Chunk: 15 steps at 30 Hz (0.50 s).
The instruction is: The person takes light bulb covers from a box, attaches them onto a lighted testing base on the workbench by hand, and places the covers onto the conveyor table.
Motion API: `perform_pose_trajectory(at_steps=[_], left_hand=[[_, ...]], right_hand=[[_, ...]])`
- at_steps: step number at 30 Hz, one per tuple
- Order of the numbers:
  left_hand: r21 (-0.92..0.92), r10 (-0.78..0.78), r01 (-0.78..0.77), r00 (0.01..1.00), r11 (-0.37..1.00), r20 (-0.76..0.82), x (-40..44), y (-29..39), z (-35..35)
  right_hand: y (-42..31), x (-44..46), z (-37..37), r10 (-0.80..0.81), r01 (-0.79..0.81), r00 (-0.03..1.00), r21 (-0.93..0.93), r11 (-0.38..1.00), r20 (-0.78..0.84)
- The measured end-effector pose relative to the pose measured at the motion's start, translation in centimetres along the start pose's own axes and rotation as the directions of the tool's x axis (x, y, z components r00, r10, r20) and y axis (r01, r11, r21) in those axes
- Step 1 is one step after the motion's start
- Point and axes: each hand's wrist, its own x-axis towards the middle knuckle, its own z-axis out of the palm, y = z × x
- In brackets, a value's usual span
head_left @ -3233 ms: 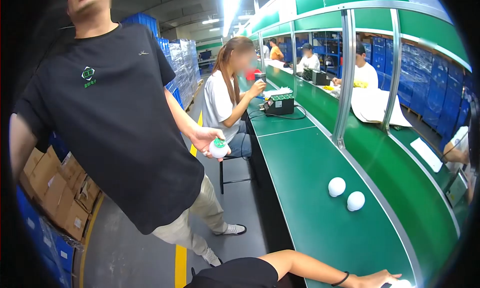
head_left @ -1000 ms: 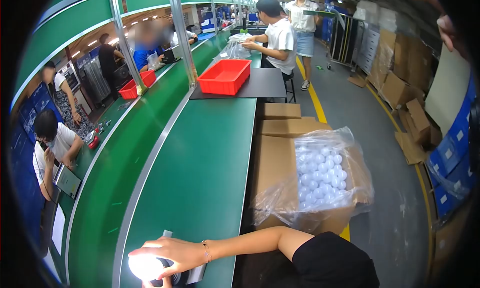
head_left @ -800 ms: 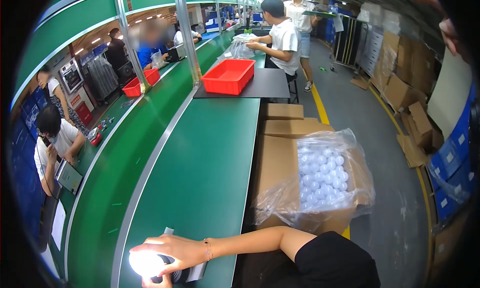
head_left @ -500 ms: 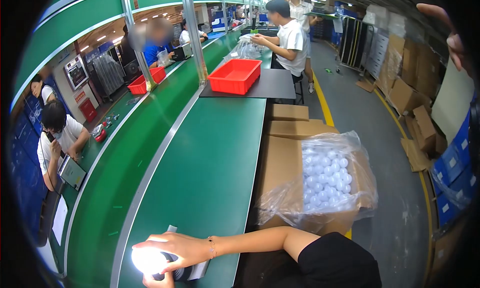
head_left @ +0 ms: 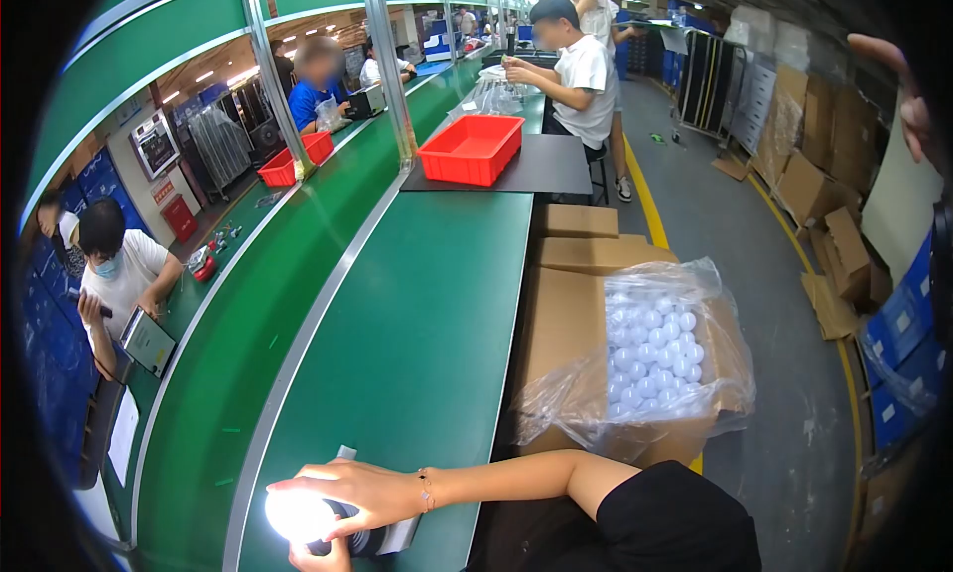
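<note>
Your right hand is closed on the glowing white round bulb, with its fingers curled over the bulb's far side. Your left hand is at the bulb's near, lower side, with its fingertips at or against it; the lower frame edge cuts it off, so how firmly it grips cannot be told. The two hands are together around this one bulb.

The bulb is at the near end of the green flat-topped workbench, close to its metal edge strip. A dark rounded fixture, partly covered by your right hand, is just beside the bulb, next to a pale grey strip-like part. Your fingers hide the bulb's base, so its seating cannot be confirmed.

Progress: the bulb in hand is lit, which suggests that it is receiving power. It is not yet released. To the right of the bench, the open brown cardboard carton, lined with clear plastic film, holds many unlit white round bulbs. Whether those are finished or awaiting handling cannot be determined from this view.
</note>
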Motion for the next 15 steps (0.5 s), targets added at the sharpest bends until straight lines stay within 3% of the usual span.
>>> perform_pose_trajectory(at_steps=[4, 7, 8, 9, 10, 13, 14, 15], left_hand=[[0.023, 0.079, -0.078, 0.996, 0.997, -0.029, 0.3, -0.2, 0.4], [0.177, 0.363, -0.342, 0.926, 0.923, -0.104, 0.8, -0.8, 0.6], [0.178, 0.392, -0.370, 0.913, 0.912, -0.113, 0.8, -1.1, 0.7], [-0.133, -0.121, 0.119, 0.993, 0.984, -0.006, 1.2, 1.7, -0.1], [-0.352, -0.600, 0.593, 0.794, 0.724, 0.102, 1.6, 4.5, -1.0], [-0.197, -0.598, 0.690, 0.709, 0.696, 0.374, -2.3, 1.5, 0.2], [-0.302, -0.614, 0.635, 0.770, 0.711, 0.175, -1.3, 2.7, 0.4], [-0.300, -0.646, 0.675, 0.735, 0.674, 0.203, -0.2, 3.5, 0.1]], right_hand=[[0.3, -0.2, 0.1, 0.038, -0.037, 0.998, -0.006, 0.999, 0.045], [0.1, -0.3, 0.0, 0.033, -0.033, 0.998, -0.004, 0.999, 0.059], [0.1, -0.4, 0.1, 0.019, -0.018, 0.998, -0.020, 1.000, 0.057], [0.0, -0.4, 0.0, 0.003, -0.001, 0.998, -0.032, 0.999, 0.057], [-0.3, -0.4, -0.3, 0.031, -0.029, 0.996, -0.023, 0.999, 0.089], [-0.5, -0.3, -0.3, 0.054, -0.049, 0.994, -0.053, 0.997, 0.098], [-0.7, -0.3, -0.4, 0.056, -0.052, 0.994, -0.046, 0.998, 0.098], [-0.8, -0.2, -0.5, 0.055, -0.051, 0.994, -0.038, 0.998, 0.099]])
